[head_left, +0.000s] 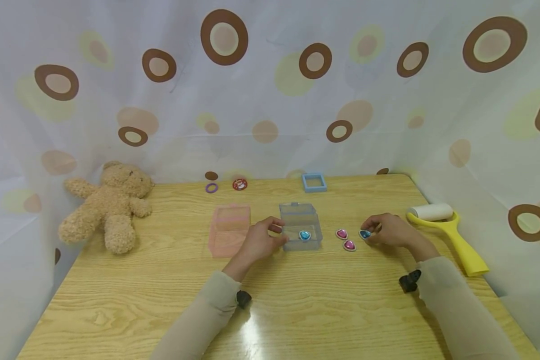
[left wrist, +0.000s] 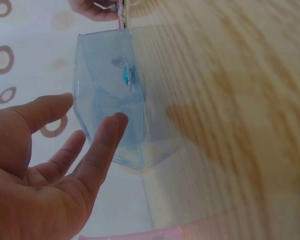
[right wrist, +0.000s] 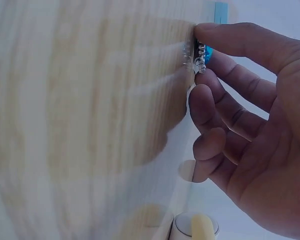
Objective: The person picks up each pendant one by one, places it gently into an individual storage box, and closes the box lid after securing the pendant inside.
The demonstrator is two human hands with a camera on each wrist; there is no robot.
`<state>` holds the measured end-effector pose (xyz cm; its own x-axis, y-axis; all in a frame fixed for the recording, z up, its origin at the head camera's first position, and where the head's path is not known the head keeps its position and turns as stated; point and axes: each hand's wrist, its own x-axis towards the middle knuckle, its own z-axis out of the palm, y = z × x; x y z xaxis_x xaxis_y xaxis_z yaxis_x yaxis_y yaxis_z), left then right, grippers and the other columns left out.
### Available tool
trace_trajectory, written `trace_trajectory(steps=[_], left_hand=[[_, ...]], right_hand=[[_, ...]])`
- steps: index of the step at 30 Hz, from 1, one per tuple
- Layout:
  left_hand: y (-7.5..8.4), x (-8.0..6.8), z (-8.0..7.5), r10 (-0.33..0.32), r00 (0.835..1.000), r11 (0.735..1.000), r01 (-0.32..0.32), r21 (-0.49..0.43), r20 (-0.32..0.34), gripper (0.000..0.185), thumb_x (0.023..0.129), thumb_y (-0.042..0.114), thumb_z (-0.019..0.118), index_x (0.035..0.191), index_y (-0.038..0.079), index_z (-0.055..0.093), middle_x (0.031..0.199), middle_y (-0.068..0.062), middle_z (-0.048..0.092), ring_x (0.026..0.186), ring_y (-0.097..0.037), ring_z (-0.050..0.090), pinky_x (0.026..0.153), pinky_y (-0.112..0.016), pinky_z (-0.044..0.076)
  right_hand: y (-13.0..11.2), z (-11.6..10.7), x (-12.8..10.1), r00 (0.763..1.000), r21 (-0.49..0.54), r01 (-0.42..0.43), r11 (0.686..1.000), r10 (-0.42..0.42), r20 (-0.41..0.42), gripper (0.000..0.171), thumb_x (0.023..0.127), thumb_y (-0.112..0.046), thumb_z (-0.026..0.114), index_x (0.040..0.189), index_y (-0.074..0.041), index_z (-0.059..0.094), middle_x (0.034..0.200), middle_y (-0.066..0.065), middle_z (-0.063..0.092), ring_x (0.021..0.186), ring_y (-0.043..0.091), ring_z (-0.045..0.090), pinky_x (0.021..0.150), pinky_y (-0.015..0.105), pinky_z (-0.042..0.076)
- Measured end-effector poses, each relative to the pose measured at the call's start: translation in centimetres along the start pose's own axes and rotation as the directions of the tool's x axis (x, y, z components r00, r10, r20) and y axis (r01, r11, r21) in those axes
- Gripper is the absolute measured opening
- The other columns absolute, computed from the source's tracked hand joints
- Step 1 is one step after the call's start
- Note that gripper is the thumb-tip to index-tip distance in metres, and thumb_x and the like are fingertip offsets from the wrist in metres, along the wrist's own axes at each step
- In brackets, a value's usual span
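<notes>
The right hand [head_left: 389, 231] pinches a blue heart-shaped gem [head_left: 365, 234] between thumb and forefinger where it lies on the wooden table [head_left: 297, 310], the other fingers curled loosely behind it; the right wrist view shows the fingertips [right wrist: 205, 30] closing on the gem's sparkling rim. The forearm runs in from the lower right, a small black camera at the wrist. Just left of this gem lie two pink heart-shaped gems [head_left: 345, 239], near each other. The left hand [head_left: 260, 240] rests against the left side of a clear blue plastic box [head_left: 300, 232], its fingers straight and relaxed, touching the wall rather than gripping it. Inside the box lies another blue gem [head_left: 304, 235]. A pink plastic box [head_left: 229, 230] sits just left of that hand, a teddy bear [head_left: 109, 205] further left, and a yellow lint roller [head_left: 450, 230] far right.
</notes>
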<state>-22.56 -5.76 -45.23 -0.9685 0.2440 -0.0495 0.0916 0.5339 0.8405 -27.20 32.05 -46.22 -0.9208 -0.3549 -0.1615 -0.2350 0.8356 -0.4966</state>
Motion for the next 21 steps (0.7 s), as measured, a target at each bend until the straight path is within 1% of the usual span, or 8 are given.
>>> trace_trajectory(steps=[4, 10, 17, 21], left_hand=[[0.0, 0.0, 0.0, -0.003, 1.0, 1.0, 0.003, 0.002, 0.0, 0.04, 0.09, 0.02, 0.074, 0.126, 0.007, 0.064, 0.115, -0.014, 0.07, 0.097, -0.029, 0.073, 0.075, -0.036, 0.058], [0.2, -0.1, 0.0, -0.011, 1.0, 1.0, 0.011, 0.006, 0.003, 0.039, 0.091, 0.021, 0.072, 0.127, 0.008, 0.064, 0.116, -0.013, 0.07, 0.099, -0.029, 0.073, 0.075, -0.036, 0.058], [0.1, -0.1, 0.0, -0.007, 1.0, 1.0, 0.007, 0.015, -0.003, 0.039, 0.091, 0.022, 0.073, 0.126, 0.009, 0.064, 0.116, -0.013, 0.071, 0.1, -0.028, 0.072, 0.075, -0.035, 0.058], [0.2, -0.1, -0.1, -0.011, 1.0, 1.0, 0.011, 0.013, -0.005, 0.039, 0.091, 0.023, 0.073, 0.126, 0.009, 0.064, 0.116, -0.013, 0.071, 0.101, -0.029, 0.071, 0.077, -0.037, 0.058]], right_hand=[[0.2, 0.1, 0.0, 1.0, -0.007, -0.005, 1.0, 0.005, -0.009, 0.029, 0.086, -0.025, 0.078, 0.11, -0.01, 0.072, 0.101, 0.006, 0.072, 0.091, 0.02, 0.065, 0.075, 0.034, 0.052], [-0.3, -0.1, 0.0, 0.999, 0.024, 0.014, 1.0, -0.013, -0.032, 0.026, 0.087, -0.023, 0.075, 0.111, -0.011, 0.071, 0.101, 0.006, 0.07, 0.089, 0.018, 0.064, 0.073, 0.031, 0.052], [-2.1, -0.6, -0.1, 0.998, 0.075, 0.029, 0.997, -0.025, -0.055, 0.029, 0.089, -0.025, 0.075, 0.114, -0.013, 0.071, 0.1, 0.005, 0.069, 0.083, 0.015, 0.063, 0.069, 0.029, 0.051], [-3.2, -1.0, 0.1, 0.997, 0.096, 0.047, 0.994, -0.041, -0.061, 0.029, 0.09, -0.025, 0.074, 0.116, -0.013, 0.071, 0.1, 0.004, 0.069, 0.081, 0.015, 0.063, 0.068, 0.029, 0.051]])
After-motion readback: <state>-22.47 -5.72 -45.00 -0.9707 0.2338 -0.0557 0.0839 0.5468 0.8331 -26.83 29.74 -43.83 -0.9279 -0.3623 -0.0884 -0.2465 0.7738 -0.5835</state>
